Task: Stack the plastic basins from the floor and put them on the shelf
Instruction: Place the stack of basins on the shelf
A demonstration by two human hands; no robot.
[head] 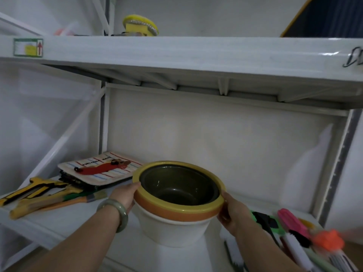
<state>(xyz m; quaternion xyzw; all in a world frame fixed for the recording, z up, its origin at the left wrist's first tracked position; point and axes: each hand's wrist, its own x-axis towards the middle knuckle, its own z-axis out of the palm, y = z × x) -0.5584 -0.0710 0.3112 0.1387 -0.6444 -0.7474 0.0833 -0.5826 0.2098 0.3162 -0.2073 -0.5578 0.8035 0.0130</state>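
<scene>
White metal shelving fills the view, with an upper shelf (176, 50) overhead and a lower shelf (59, 218) at about chest height. Between both hands sits the stack of basins (177, 203), held in front of the open middle of the lower shelf, apparently just above or at its front edge (whether the white base already touches the board I cannot tell). The left hand (123, 197) is curled against the stack's left side with fingers on the rim; the right hand (228, 210) clasps the opposite side the same way, both closed around the stack.

By my reading the stacking is done: four basins are nested, and no loose basin shows. What is left is to set the stack down in the gap and let go.

The stack is a white basin outermost, then an orange band, a yellow rim, and a dark olive-brown basin innermost, glossy and empty. To its left lie a striped tray (100, 167) and some brushes (51, 199); to its right, bright tools (290, 228).
</scene>
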